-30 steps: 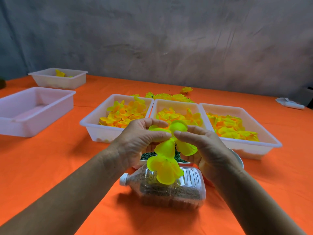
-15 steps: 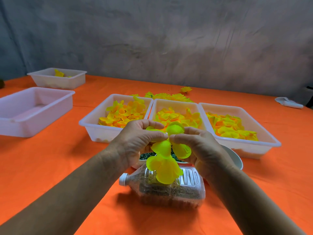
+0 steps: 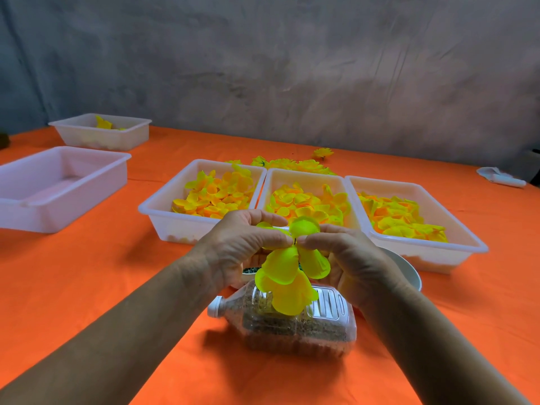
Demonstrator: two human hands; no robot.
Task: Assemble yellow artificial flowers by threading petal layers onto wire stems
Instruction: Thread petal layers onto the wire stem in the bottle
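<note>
Petal layer (image 3: 292, 273) between both hands

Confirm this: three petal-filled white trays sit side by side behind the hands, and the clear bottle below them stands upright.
Not quite. The head view shows the clear bottle lying on its side, cap pointing left. The three petal-filled white trays do sit side by side behind the hands.

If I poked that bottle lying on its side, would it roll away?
Probably not far. The bottle looks boxy with flat ribbed sides, so it should rock more than roll. It is partly filled with grainy stuff, so it likely feels heavy and slides reluctantly on the orange cloth.
</note>
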